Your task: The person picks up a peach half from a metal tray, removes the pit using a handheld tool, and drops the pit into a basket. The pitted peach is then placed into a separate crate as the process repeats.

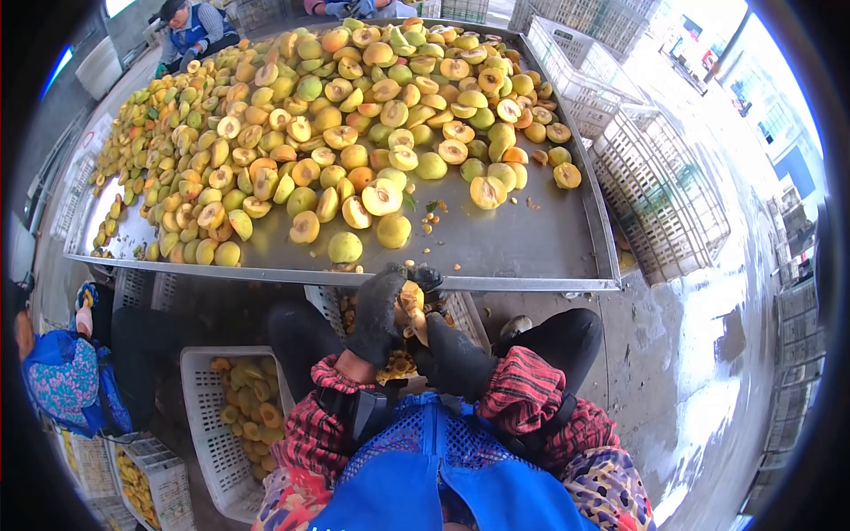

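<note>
My left hand, in a dark glove, is closed around a yellow peach piece just in front of the metal table's near edge. My right hand, gloved as well, is closed right beside it, against the lower side of the fruit. A tan, narrow shape shows between the two hands; I cannot tell what my right fingers hold. Below the hands, between my knees, stands a crate with orange-brown scraps in it. Nearest on the table are a whole peach and a cut half.
Many halved peaches are heaped on the metal table. A white crate of peaches stands at my left, stacked crates to the right. One person works at the far left, another sits at near left.
</note>
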The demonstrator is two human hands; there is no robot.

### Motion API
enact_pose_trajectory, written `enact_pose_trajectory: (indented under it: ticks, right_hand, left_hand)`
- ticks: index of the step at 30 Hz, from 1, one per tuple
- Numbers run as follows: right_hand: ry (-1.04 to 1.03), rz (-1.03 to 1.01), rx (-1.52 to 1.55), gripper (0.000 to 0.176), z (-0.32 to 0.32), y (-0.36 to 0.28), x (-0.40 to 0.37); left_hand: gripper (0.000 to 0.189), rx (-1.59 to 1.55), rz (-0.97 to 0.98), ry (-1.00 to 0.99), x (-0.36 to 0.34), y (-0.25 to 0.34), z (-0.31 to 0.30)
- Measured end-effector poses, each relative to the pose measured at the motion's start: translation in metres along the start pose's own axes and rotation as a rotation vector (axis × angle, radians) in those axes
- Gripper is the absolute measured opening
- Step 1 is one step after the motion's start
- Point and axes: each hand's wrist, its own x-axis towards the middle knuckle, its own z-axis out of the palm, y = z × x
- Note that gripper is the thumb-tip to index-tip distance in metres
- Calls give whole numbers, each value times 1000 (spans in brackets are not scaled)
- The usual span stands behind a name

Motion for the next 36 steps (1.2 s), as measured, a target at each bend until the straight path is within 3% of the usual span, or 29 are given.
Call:
enact_pose_trajectory:
  ticks: [3, 7, 9, 12, 14, 19, 21, 25, 26, 28, 30, 33, 36]
  right_hand:
    - [-43, 60, -38, 29, 1, 1, 4]
    - [-67, 19, -43, 31, 2, 5, 6]
    - [-82, 6, 106, 30, 14, 23, 8]
    - [-141, 52, 284, 28, 5, 10, 7]
    - [-181, 88, 312, 27, -1, 3, 9]
    - [-226, 81, 169, 28, 6, 21, 12]
    - [-315, 243, 361, 28, -13, -10, 12]
    - [-388, 395, 508, 28, -17, -19, 16]
    - [-353, 337, 396, 28, -13, -13, 16]
    - [-286, 218, 170, 28, -3, 1, 16]
    - [-339, 270, 261, 28, -6, 5, 15]
    - [-304, 248, 239, 30, -9, 4, 12]
    - [-142, 123, 0, 29, -1, 8, 8]
  left_hand:
    - [34, 19, 89, -88, 3, -7, -6]
    - [28, -74, -37, -143, 6, -10, -6]
    - [25, -59, -45, -127, 10, -1, -8]
    - [37, -58, -11, -84, 0, -5, -3]
    - [28, -75, -57, -22, 7, 4, -3]
    - [41, -14, 17, -129, -14, -17, 0]
    - [42, -7, 52, -87, -18, -25, 4]
    - [38, 22, -132, -57, -19, -15, 6]
    - [37, 33, -221, -116, -13, -7, 3]
    - [31, -400, -549, -78, -16, -11, 8]
    - [24, -1305, -985, 141, -27, -30, 24]
    - [18, -191, -164, -477, -1, -17, 0]
    - [15, -1573, -1165, 148, -3, -1, 2]
